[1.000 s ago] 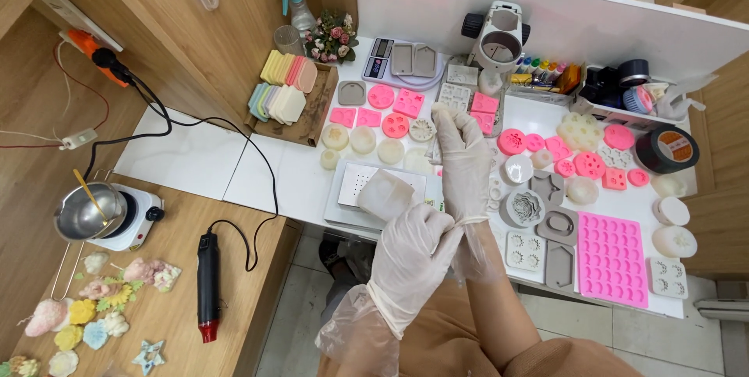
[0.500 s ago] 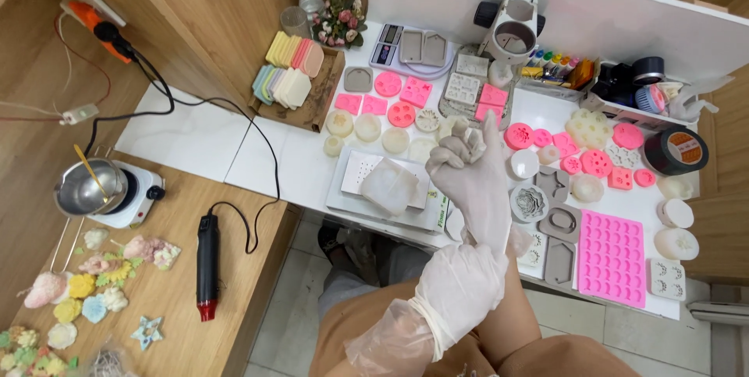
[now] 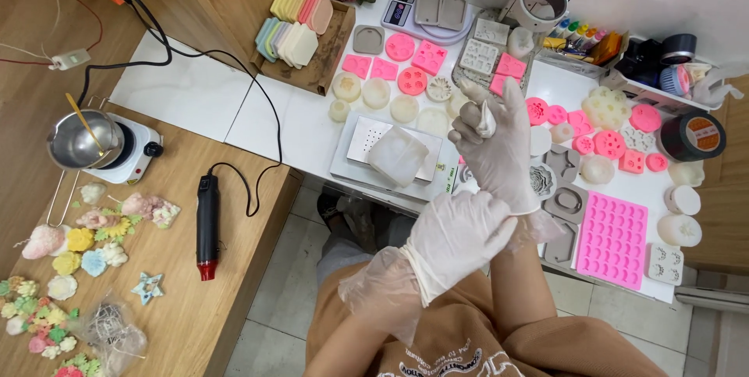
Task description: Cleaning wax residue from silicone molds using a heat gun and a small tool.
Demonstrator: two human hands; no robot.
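Both my hands wear thin white gloves. My right hand [image 3: 495,143] is raised over the front of the white table [image 3: 296,123], its fingers loosely curled and holding nothing; the glove's fingertips look slack. My left hand [image 3: 456,240] is closed around the right wrist, gripping the right glove's cuff [image 3: 538,225]. Just left of my right hand, a translucent white block [image 3: 398,154] lies on a white perforated tray [image 3: 360,136]. Pink and grey silicone moulds lie under and around my right hand.
A big pink mould [image 3: 612,236] lies at the right front, a tape roll [image 3: 693,136] behind it. On the wooden bench to the left are a heat gun [image 3: 207,225], a metal pot [image 3: 78,139] on a hot plate, and coloured wax flowers [image 3: 47,299]. Coloured bars [image 3: 292,26] fill a wooden tray.
My left hand has slid down from the right hand's fingers to its wrist and closed on the cuff. My right hand stays raised, its fingers now more curled.
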